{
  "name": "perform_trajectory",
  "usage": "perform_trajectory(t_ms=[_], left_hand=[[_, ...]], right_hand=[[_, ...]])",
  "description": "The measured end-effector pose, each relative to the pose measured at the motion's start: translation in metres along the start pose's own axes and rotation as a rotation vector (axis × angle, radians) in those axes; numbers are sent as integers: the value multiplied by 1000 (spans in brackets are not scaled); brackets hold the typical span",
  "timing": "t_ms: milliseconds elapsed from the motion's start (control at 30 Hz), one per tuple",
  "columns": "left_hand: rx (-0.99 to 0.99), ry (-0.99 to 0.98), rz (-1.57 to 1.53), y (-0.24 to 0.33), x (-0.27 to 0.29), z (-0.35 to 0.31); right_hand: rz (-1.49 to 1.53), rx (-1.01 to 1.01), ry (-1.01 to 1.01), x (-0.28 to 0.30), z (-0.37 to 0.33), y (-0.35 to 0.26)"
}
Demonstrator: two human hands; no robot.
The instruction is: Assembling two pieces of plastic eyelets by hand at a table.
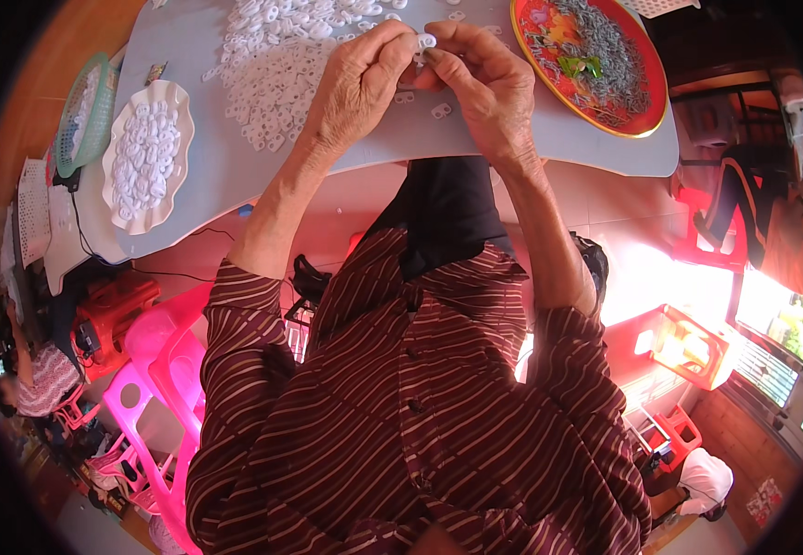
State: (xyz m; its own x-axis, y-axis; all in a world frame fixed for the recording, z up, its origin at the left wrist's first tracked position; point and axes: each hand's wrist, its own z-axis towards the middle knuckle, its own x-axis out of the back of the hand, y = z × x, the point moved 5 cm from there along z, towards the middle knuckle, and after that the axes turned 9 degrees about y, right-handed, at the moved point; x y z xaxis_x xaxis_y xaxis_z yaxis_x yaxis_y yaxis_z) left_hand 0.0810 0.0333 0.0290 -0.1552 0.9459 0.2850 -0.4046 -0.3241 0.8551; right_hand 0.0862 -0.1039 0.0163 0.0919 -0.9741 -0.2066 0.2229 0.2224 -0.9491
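Note:
Over the table's near part, my left hand (361, 85) and my right hand (492, 91) meet, fingers closed in a pinch. Between their fingertips is a small white plastic piece (426, 42) with a rounded end; the fingers cover part of it. Beyond and left of my hands spreads a heap of similar white pieces (272, 81). A few loose ones (441, 110) lie just below my fingers. Right of my right hand, a round red tray (523, 57) with a gold rim and flower pattern holds many thin grey pieces (619, 60), too small to name.
On the grey table (373, 148), a wavy-edged white dish (182, 102) full of white pieces stands at the left. A green basket (96, 116) is beside it. Pink plastic chairs (165, 347) and a red stool (711, 227) stand around. Another person (45, 379) is at the far left.

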Motion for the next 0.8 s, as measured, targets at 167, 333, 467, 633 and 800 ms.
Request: perform_trajectory(t_ms=[167,333,467,633,800], left_hand=[[-12,-2,21,0,0,-1],[21,-15,44,-1,-1,-3],[56,-84,4,-8,-2,-2],[64,-68,30,-8,-1,-1],[99,-77,8,-9,2,-1]], right_hand=[[-65,-10,-23,0,-1,1],[-97,11,-13,1,-3,-1],[-127,15,-25,1,-2,4],[-132,12,-22,-2,-2,-5],[-5,-2,-46,-4,-3,-1]])
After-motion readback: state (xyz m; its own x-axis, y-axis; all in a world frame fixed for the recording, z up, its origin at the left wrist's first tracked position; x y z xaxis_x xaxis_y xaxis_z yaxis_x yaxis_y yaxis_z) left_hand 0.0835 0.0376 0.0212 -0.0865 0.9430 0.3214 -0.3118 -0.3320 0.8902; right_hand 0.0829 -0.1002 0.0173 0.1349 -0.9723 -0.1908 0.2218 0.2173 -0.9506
